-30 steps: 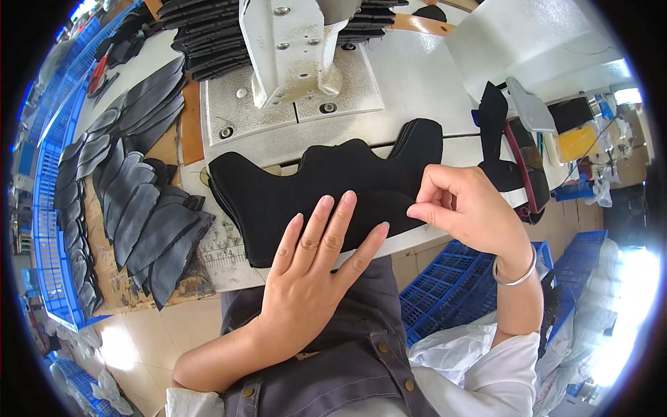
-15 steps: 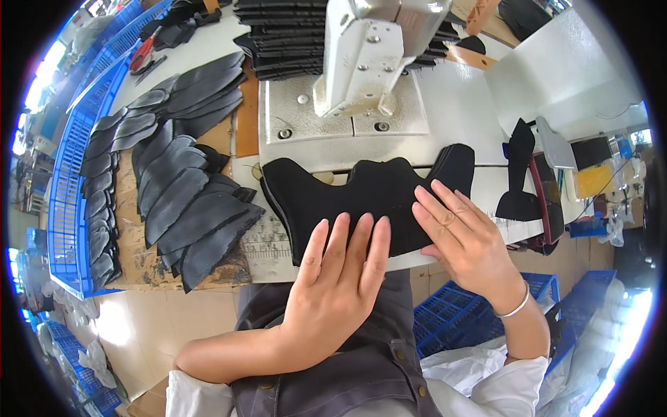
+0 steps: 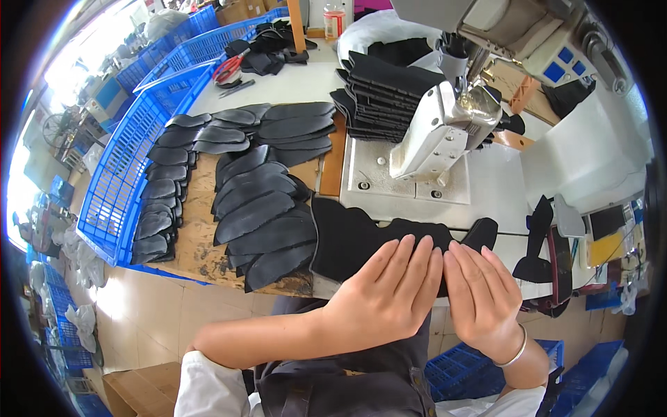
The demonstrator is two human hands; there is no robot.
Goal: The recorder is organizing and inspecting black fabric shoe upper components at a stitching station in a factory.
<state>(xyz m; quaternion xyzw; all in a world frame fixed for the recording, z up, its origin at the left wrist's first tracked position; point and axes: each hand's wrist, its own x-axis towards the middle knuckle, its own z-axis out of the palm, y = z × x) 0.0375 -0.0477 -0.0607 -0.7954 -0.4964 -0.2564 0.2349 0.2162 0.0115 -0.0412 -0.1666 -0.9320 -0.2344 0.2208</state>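
A shaped black fabric piece (image 3: 340, 236) lies on the sewing machine bed at the table's front edge, with another layer showing at its right end. My left hand (image 3: 389, 292) rests on the middle of it, palm down, fingers stretched out. Close beside it, my right hand (image 3: 483, 295) also lies palm down, its straight fingers on the fabric's right part. The two hands' fingertips nearly meet. Neither hand grips anything. Beyond the fabric stands the white sewing machine head (image 3: 438, 135).
Overlapping dark leather-like pieces (image 3: 264, 201) cover the board at left, beside a blue crate (image 3: 114, 201). Red-handled scissors (image 3: 229, 69) lie farther back. A stack of black pieces (image 3: 382, 97) stands behind the machine. At right lies a narrow black piece (image 3: 535, 240).
My hands have come closer together on the fabric, the left sliding rightward along it. The whole view has shifted, showing more of the left side and the back.
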